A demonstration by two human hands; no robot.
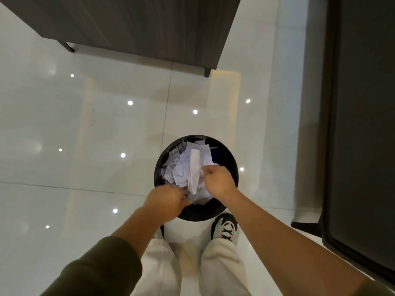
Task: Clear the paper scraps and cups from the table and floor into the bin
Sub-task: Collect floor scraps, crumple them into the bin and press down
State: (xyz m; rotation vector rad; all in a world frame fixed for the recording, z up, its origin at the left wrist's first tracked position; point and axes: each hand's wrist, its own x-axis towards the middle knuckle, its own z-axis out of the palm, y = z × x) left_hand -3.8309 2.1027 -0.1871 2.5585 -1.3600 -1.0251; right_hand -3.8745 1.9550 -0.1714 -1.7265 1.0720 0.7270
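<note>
Directly below, the round black bin stands on the glossy pale floor, just ahead of the person's shoe, heaped with white paper scraps; any print on them is too blurred to read. The right hand hovers over the heap, fingers curled, fingertips pinching the edge of a long crumpled strip. The left hand sits at the near rim, fingers curled down among the scraps; whether it grips any I cannot tell. A dark wood-grain table lies beyond.
</note>
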